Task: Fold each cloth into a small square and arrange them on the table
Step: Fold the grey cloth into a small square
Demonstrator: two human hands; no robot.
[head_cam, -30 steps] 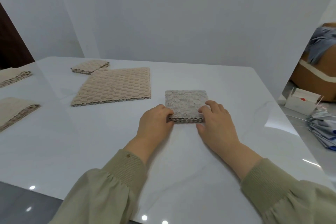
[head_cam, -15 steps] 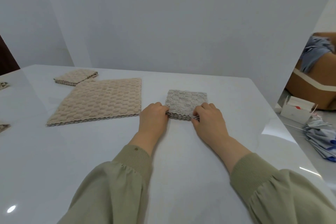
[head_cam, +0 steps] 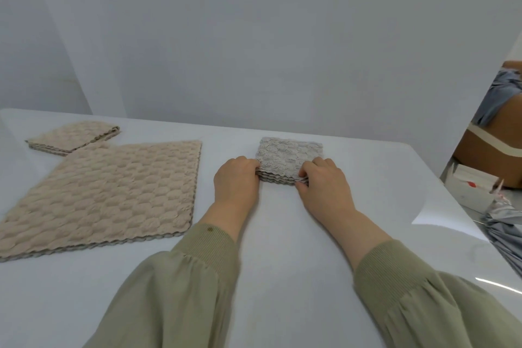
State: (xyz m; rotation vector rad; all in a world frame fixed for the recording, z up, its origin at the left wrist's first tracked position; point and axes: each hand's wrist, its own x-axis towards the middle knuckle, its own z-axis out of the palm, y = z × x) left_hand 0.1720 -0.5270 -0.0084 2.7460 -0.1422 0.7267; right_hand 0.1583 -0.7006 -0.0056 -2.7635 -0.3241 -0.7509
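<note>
Gripping the near corners of the folded grey cloth (head_cam: 288, 153) on the tabletop (head_cam: 282, 223), your left hand (head_cam: 236, 179) and right hand (head_cam: 324, 188) pinch its edge; their tips beneath are hidden; the large beige cloth (head_cam: 113, 192) is cropped left.

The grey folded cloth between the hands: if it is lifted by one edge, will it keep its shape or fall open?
The grey folded cloth would probably sag and fall open: its near edge shows several loose wavy layers. It looks soft and light, being thin textured fabric. Pushed across the glossy table, it may slide easily.
</note>
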